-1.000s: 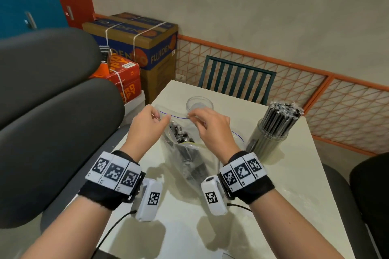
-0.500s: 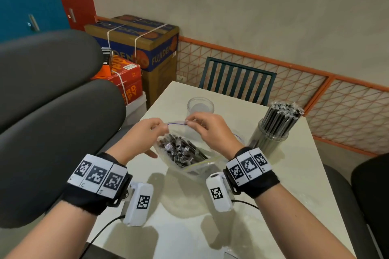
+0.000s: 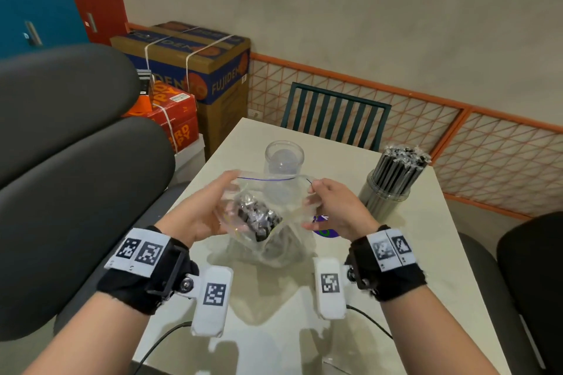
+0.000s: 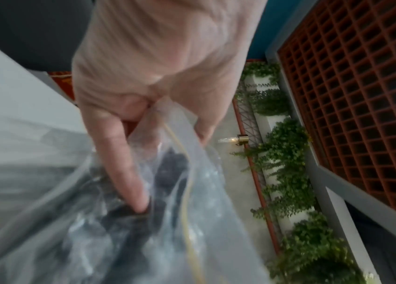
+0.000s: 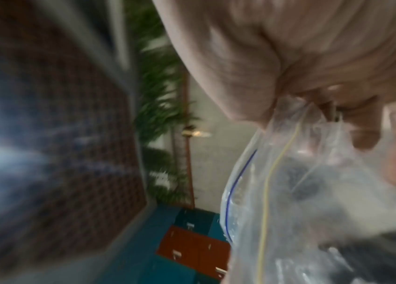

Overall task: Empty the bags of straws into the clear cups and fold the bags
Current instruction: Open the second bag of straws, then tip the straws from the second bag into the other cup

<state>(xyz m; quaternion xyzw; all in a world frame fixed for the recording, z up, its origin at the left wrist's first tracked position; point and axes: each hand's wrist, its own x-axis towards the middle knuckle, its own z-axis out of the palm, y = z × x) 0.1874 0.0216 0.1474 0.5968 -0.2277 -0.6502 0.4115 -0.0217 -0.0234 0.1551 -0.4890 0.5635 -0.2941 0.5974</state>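
Note:
A clear zip bag (image 3: pixel 268 222) of black wrapped straws (image 3: pixel 256 216) stands on the white table (image 3: pixel 274 329) with its mouth pulled wide. My left hand (image 3: pixel 210 207) grips the bag's left rim, with one finger (image 4: pixel 124 169) reaching down into the bag (image 4: pixel 143 221). My right hand (image 3: pixel 332 207) pinches the right rim; the bag (image 5: pixel 301 192) hangs from its fingers. Just behind the bag stands an empty clear cup (image 3: pixel 284 161). At the right, a second clear cup (image 3: pixel 385 201) is full of upright black straws (image 3: pixel 399 167).
A purple and green sticker or label (image 3: pixel 324 227) lies on the table under my right hand. A dark slatted chair (image 3: pixel 335 119) stands at the far edge. Grey padded chairs (image 3: pixel 67 176) crowd the left side, and cardboard boxes (image 3: pixel 195 70) are stacked beyond.
My hands have drawn apart and pulled the bag's mouth wide open. The bag has been raised more upright, its far rim now in front of the empty cup.

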